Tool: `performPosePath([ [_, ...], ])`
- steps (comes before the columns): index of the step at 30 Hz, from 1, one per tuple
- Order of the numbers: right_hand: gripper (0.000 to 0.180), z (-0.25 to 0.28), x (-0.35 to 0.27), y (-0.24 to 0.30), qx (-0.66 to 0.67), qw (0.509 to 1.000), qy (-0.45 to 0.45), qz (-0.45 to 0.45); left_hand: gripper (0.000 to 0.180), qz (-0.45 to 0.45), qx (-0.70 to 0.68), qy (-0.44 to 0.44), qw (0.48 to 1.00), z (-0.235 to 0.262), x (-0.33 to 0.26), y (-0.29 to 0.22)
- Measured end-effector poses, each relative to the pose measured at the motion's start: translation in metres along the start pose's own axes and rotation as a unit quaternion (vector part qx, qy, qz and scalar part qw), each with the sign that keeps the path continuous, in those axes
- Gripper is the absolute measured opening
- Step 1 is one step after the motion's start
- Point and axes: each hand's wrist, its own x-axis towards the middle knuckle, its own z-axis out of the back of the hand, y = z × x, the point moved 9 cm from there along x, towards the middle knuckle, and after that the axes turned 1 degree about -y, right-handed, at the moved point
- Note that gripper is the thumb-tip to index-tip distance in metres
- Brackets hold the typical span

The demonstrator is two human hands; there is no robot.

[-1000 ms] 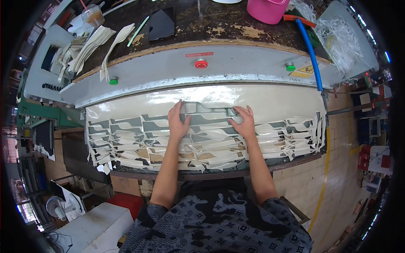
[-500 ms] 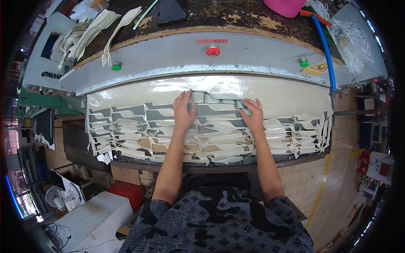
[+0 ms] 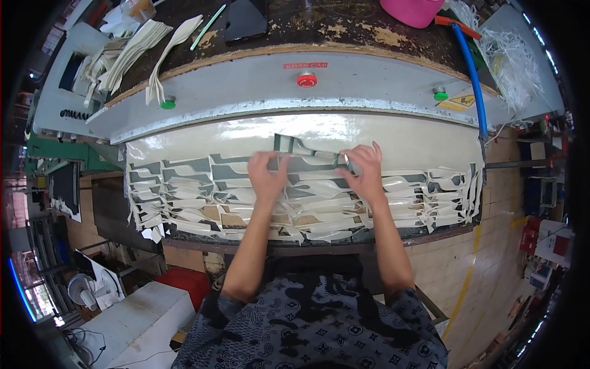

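A narrow green-edged cutting die (image 3: 292, 145), open-framed like a bottle outline, is tilted up off a glossy cream sheet (image 3: 424, 144). My right hand (image 3: 367, 172) pinches its right end between thumb and fingers. Just below the die's left end is my left hand (image 3: 268, 178), a little blurred, its thumb and fingers apart with nothing seen between them. Around and below both hands lie cut cream remnants (image 3: 319, 187), with long shaped gaps showing a grey surface beneath.
Beyond the sheet runs a grey machine beam (image 3: 233, 89) with a red button (image 3: 306, 80) and green buttons (image 3: 168, 103) (image 3: 440, 94). A brown ledge above bears cream strips (image 3: 132, 55), a black flat object (image 3: 246, 21) and a pink container (image 3: 412, 11). A blue tube (image 3: 472, 74) hangs at the right.
The die's right end has risen from the sheet and swung toward me in my right hand. My left hand has come off the left end and moved slightly nearer.
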Motion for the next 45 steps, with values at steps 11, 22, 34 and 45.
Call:
performPosePath([
  [11,0.056,0.013,-0.064,0.118,0.033,0.98,-0.044,0.19,0.028,0.113,-0.217,0.319,0.916,-0.012,-0.036,-0.064],
  [22,0.061,0.003,-0.005,-0.044,0.034,0.995,-0.093,-0.022,0.036,-0.248,0.069,0.184,0.948,-0.051,0.042,-0.06],
  [34,0.034,-0.032,-0.021,-0.066,0.031,0.996,-0.029,-0.075,0.077,-0.046,-0.043,-0.042,0.997,-0.01,0.012,0.004],
  [45,0.026,-0.031,-0.024,-0.069,0.071,0.993,-0.023,-0.09,0.061,-0.076,0.013,-0.041,0.996,-0.012,0.012,0.01],
])
